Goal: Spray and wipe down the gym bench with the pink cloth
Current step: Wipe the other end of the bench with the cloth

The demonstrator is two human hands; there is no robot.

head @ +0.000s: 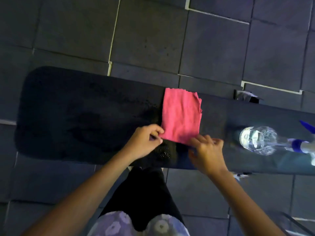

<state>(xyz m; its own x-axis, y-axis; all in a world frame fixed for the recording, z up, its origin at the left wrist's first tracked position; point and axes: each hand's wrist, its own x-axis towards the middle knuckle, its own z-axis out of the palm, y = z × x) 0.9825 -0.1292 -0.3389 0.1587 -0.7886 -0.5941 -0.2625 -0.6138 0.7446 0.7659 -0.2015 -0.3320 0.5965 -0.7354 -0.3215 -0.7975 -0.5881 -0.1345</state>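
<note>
A folded pink cloth (181, 114) lies flat across the middle of the black padded gym bench (76, 116). My left hand (144, 142) pinches the cloth's near left corner between thumb and fingers. My right hand (207, 150) grips the near right corner, with its fingers curled over the edge. A clear spray bottle (259, 140) with a blue collar stands on the bench to the right of the cloth. Wet droplets glisten on the pad just below the cloth, between my hands.
Grey floor tiles (153, 40) with pale seams surround the bench. A metal part of the bench frame (247, 96) sticks out at its far edge on the right. My dark trousers and patterned top fill the bottom middle.
</note>
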